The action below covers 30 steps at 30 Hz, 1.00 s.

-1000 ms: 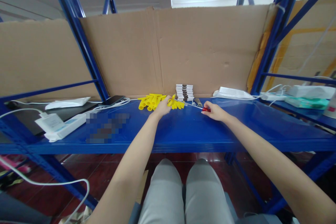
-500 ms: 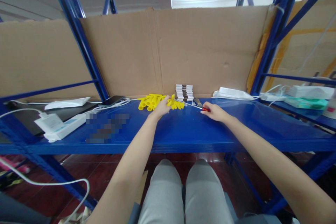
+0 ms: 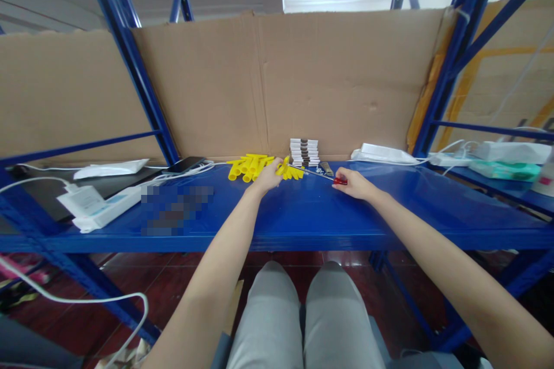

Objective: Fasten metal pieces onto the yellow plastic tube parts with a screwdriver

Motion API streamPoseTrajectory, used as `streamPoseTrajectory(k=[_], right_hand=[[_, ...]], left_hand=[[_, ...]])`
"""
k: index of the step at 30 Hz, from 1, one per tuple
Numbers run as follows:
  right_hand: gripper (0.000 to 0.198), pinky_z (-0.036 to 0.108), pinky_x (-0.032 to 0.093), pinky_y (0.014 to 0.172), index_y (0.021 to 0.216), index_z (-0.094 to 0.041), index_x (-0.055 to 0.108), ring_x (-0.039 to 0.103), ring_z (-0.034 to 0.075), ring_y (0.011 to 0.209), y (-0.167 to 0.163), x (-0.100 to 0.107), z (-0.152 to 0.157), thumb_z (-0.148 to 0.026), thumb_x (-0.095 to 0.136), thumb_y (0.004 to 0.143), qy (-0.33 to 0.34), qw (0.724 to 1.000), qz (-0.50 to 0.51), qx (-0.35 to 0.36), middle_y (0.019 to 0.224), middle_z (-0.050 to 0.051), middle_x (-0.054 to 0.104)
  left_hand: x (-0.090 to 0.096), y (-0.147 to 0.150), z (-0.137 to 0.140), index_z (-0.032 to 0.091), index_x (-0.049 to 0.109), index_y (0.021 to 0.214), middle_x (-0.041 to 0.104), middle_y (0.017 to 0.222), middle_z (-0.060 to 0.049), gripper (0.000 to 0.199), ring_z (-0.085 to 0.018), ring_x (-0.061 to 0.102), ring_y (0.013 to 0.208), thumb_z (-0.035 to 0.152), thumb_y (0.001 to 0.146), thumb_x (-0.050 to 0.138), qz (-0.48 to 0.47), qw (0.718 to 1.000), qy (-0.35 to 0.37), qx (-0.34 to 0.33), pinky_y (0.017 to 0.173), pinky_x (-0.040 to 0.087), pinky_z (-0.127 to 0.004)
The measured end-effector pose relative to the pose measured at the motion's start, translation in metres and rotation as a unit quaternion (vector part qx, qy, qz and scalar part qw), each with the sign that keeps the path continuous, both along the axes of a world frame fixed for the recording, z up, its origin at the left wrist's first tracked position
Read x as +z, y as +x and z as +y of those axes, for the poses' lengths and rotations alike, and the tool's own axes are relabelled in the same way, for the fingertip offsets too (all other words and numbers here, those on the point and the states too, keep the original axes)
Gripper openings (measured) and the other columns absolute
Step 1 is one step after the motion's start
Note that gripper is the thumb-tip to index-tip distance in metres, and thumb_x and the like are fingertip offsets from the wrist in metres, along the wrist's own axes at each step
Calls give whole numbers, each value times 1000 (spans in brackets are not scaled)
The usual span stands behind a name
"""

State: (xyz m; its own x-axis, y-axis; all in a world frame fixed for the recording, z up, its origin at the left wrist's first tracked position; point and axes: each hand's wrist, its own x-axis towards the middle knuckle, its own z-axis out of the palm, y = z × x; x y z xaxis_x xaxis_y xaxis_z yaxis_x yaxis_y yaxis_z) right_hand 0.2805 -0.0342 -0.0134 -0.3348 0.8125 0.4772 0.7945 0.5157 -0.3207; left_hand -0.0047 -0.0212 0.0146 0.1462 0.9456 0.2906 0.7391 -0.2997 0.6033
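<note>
My right hand (image 3: 352,183) is closed around the red handle of a screwdriver (image 3: 340,181). Its thin metal shaft points left across the blue shelf, and the tip ends close to the fingers of my left hand (image 3: 269,176). That hand is pinched on a small yellow plastic piece (image 3: 285,162), partly hidden by the fingers. Whether the tip touches the piece I cannot tell. Left of it lies a pile of yellow tubes (image 3: 246,168). Smaller yellow pieces (image 3: 295,173) rest in a row just right of the left fingers.
Behind the hands, a stack of white pieces with dark middles (image 3: 304,153) stands against the cardboard (image 3: 329,81). A small dark grey item (image 3: 326,169) lies beside it. White power strips (image 3: 108,210) and cables lie left, another white box (image 3: 383,154) right. Blue posts frame the shelf (image 3: 311,213).
My right hand and the screwdriver have shifted very slightly right, and a bit more of the red handle shows. The left hand stays almost in place.
</note>
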Motion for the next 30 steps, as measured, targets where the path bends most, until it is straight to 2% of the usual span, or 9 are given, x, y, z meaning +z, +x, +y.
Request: streamPoseTrajectory(k=[3, 7, 12, 17, 23, 26, 30], right_hand=[[14, 28, 44, 65, 79, -22, 49, 59, 17, 69, 1, -2, 2, -25, 62, 77, -24, 999, 30, -25, 78, 2, 65], [9, 29, 46, 67, 84, -21, 53, 61, 19, 70, -2, -2, 0, -26, 59, 80, -58, 998, 19, -29, 79, 5, 67], [10, 29, 47, 69, 78, -20, 55, 62, 19, 73, -3, 0, 0, -29, 55, 83, -20, 1000, -6, 8, 78, 6, 66], [14, 27, 45, 64, 79, -22, 49, 60, 17, 69, 1, -1, 1, -26, 61, 77, 9, 1000, 26, -7, 77, 2, 65], [12, 26, 45, 64, 87, -21, 51, 62, 17, 69, -3, 0, -3, -22, 60, 79, -33, 999, 15, -27, 81, 4, 68], [5, 27, 45, 66, 83, -19, 55, 63, 18, 72, -6, 2, -6, -23, 57, 82, -48, 998, -25, -26, 82, 7, 69], [12, 27, 44, 65, 78, -18, 58, 64, 19, 73, -8, 6, -9, -26, 54, 86, -36, 997, -66, -25, 82, 8, 69]], left_hand=[[0, 2, -1, 19, 51, 120, 65, 82, 1, 45, -9, 55, 51, 0, 79, 50, -4, 1000, -3, -9, 56, 47, -22], [0, 0, -1, 19, 51, 119, 65, 82, 1, 43, -8, 55, 51, 1, 80, 50, 1, 1000, 7, -13, 54, 46, -21], [-2, -2, 4, 20, 51, 119, 65, 81, 1, 45, -8, 54, 50, 0, 78, 50, -10, 1000, 6, -8, 52, 45, -20], [-4, -1, 2, 20, 53, 117, 64, 80, 2, 45, -8, 53, 49, -1, 77, 52, -38, 999, 3, -16, 52, 45, -20], [-3, 0, 1, 19, 52, 117, 65, 82, 2, 45, -7, 51, 47, -1, 77, 52, -48, 999, -7, -14, 50, 43, -19], [-4, -1, 4, 19, 52, 119, 64, 82, 2, 48, -7, 51, 47, -2, 76, 52, -43, 999, -7, -12, 50, 43, -19], [-4, -4, 5, 19, 51, 121, 63, 79, 3, 49, -7, 50, 46, -2, 76, 52, -42, 999, -5, -8, 49, 42, -18]])
